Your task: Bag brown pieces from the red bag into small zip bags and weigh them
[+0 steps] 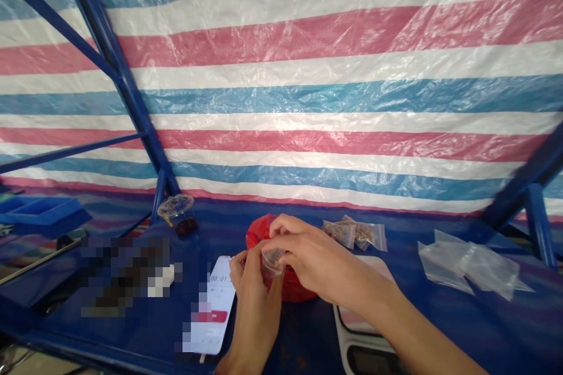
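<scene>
Between my two hands is a small clear plastic bag (272,259), above a red plastic bag (299,288). My left hand (257,281) grips the clear bag from the left, fingers closed round its side. Coming in from the right, my right hand (299,246) has its fingers bent down at the clear bag's mouth. Its fingertips are pressed together there, and whatever they pinch is hidden. The red bag lies crumpled on the blue table (299,343), partly covered by both hands.
A phone (215,304) with a running timer lies left of my hands. A digital scale (365,328) sits under my right forearm. Filled zip bags (356,233) lie behind, flat clear bags (470,263) at right. A lidded plastic cup (180,217) stands by the blue frame (145,123).
</scene>
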The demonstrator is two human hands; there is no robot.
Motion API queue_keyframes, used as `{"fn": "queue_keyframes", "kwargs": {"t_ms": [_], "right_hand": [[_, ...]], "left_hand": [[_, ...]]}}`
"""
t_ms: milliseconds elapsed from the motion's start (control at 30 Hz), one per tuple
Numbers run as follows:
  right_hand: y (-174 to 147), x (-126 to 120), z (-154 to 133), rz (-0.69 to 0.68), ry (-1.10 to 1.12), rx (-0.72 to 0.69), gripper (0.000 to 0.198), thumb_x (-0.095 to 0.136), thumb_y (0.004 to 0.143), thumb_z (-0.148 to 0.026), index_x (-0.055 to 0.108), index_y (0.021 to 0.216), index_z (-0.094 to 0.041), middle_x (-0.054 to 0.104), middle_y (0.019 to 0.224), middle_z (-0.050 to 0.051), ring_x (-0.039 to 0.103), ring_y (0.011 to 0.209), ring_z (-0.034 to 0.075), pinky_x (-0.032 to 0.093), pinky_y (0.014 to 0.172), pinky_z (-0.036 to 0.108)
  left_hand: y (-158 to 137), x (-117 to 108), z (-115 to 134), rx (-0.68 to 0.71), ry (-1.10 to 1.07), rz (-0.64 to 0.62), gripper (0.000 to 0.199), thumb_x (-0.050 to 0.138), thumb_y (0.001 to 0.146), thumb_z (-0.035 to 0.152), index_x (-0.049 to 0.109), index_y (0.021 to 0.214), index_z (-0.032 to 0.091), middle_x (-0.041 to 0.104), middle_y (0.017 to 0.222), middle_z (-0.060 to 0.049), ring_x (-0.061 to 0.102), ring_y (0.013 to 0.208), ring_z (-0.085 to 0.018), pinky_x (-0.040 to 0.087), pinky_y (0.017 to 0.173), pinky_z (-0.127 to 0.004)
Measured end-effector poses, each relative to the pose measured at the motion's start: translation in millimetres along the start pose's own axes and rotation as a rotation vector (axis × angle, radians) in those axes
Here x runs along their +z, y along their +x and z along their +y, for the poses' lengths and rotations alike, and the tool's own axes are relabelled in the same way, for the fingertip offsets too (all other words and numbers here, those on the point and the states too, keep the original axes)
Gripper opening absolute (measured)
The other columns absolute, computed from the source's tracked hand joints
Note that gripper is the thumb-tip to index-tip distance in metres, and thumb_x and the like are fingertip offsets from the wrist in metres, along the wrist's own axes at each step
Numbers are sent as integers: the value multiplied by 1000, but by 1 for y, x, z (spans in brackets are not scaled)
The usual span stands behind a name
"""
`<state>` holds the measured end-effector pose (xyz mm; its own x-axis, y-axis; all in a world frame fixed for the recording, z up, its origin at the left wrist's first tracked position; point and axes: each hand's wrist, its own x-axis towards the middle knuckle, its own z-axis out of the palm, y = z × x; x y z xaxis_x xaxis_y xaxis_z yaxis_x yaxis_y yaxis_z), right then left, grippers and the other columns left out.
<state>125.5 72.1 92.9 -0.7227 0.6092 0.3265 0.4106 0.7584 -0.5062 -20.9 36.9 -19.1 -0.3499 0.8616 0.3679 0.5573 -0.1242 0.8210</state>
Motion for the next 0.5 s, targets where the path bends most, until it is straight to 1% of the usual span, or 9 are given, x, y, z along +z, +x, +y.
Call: {"fn": "queue_keyframes", "kwargs": {"t_ms": [100, 200, 267, 300, 333, 400, 467, 500], "right_hand": [[1, -3, 3, 25, 14, -27, 46, 48, 87, 6, 75, 107, -26, 62, 110, 2, 61, 103, 14, 49, 94, 25], [3, -8, 16, 133, -12, -17, 45, 49, 87, 5, 75, 109, -25, 63, 116, 4, 62, 107, 16, 48, 99, 28], [5, -7, 29, 199, -64, 35, 46, 49, 85, 6, 74, 112, -23, 64, 119, 6, 62, 110, 18, 48, 101, 30], [6, -5, 36, 190, -97, 74, 46, 50, 83, 7, 74, 111, -22, 64, 118, 6, 63, 109, 18, 49, 100, 31], [7, -1, 42, 149, -132, 117, 45, 51, 81, 8, 74, 107, -20, 65, 116, 6, 64, 107, 19, 49, 99, 30], [9, 10, 53, 18, -204, 211, 40, 53, 79, 8, 75, 98, -19, 67, 111, 7, 66, 102, 19, 50, 94, 29], [12, 24, 60, -78, -285, 297, 37, 53, 80, 7, 75, 97, -18, 68, 114, 9, 67, 103, 20, 51, 91, 28], [13, 30, 63, -98, -328, 328, 37, 52, 82, 6, 74, 100, -17, 68, 117, 11, 67, 106, 22, 51, 91, 29]], "left_hand": [[0, -2, 3, -17, -19, -8, 31, 62, 90, 42, 67, 111, 20, 56, 109, -11, 54, 106, -29, 51, 94, -48], [2, -6, 5, 12, -15, -1, 33, 60, 92, 48, 68, 113, 23, 60, 108, -11, 53, 106, -30, 50, 95, -48], [5, -8, 2, 37, 21, 28, 32, 59, 93, 49, 68, 110, 23, 62, 107, -11, 53, 107, -31, 49, 96, -51], [7, -8, -1, 41, 48, 53, 32, 58, 93, 50, 68, 109, 23, 62, 108, -11, 53, 107, -31, 48, 97, -52], [8, -7, -5, 34, 77, 83, 34, 58, 92, 50, 69, 108, 23, 61, 110, -12, 53, 108, -32, 48, 98, -54], [11, -2, -14, -3, 123, 138, 38, 59, 90, 52, 71, 108, 21, 56, 116, -15, 51, 112, -34, 48, 97, -56], [12, 3, -21, -40, 134, 140, 41, 60, 89, 53, 73, 109, 20, 51, 125, -18, 50, 116, -36, 49, 97, -56], [12, 6, -23, -55, 128, 121, 41, 60, 89, 53, 74, 109, 20, 49, 129, -19, 50, 118, -37, 49, 98, -57]]}}
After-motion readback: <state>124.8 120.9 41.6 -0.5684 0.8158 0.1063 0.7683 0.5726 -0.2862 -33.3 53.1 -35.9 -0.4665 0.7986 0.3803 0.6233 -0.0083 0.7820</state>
